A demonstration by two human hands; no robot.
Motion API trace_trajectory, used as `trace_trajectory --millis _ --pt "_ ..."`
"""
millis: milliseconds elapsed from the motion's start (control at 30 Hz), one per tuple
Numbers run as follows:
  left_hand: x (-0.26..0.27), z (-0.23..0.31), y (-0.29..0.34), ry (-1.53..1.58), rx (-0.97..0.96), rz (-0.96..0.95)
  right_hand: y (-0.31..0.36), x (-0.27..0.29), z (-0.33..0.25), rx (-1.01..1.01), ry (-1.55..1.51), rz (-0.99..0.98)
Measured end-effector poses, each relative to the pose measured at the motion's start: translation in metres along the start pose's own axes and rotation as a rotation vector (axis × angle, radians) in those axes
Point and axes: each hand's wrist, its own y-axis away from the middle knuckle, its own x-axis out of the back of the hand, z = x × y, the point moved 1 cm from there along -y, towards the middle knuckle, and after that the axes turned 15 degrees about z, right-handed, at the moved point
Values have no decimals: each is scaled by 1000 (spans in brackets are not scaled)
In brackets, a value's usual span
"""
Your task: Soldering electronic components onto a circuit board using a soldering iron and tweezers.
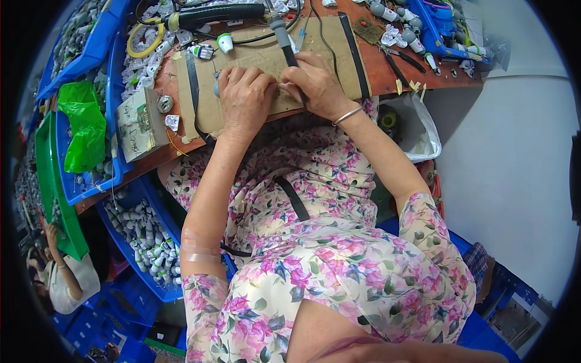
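Observation:
Over the cardboard mat (272, 66), my left hand (245, 100) is closed with curled fingers. A bit of grey-blue shows at its left edge, but what it holds is mostly hidden. My right hand (318, 88), with a bangle at the wrist, is closed around what looks like a soldering iron (284, 42). The tool has a dark handle and a grey collar, and its far end points away from me. The fingertips of both hands come close together. Beyond my left hand stands a small white and green plastic part (224, 43), beside another white piece (201, 51) with dark stripes.
Left are a yellow tape ring (145, 37), a solder coil (164, 103), a small box (142, 124) and blue bins (91, 187) of parts. Right are pliers (402, 63), a brown sponge (368, 30) and a white bag (423, 130). Another person's arm (66, 272) shows lower left.

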Motion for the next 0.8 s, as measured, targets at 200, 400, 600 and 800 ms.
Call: trace_trajectory --millis 200,400,600,800 --pt "0 -1 1 -6 0 6 8 66 -8 -80 -19 -21" --pt "0 0 0 -9 -2 5 39 119 -32 -842 -352 125" --pt "-1 -1 1 -19 -10 -1 68 120 -28 -1239 -718 377" --pt "-1 -1 1 -26 -9 -10 72 117 -28 -1252 -758 384"
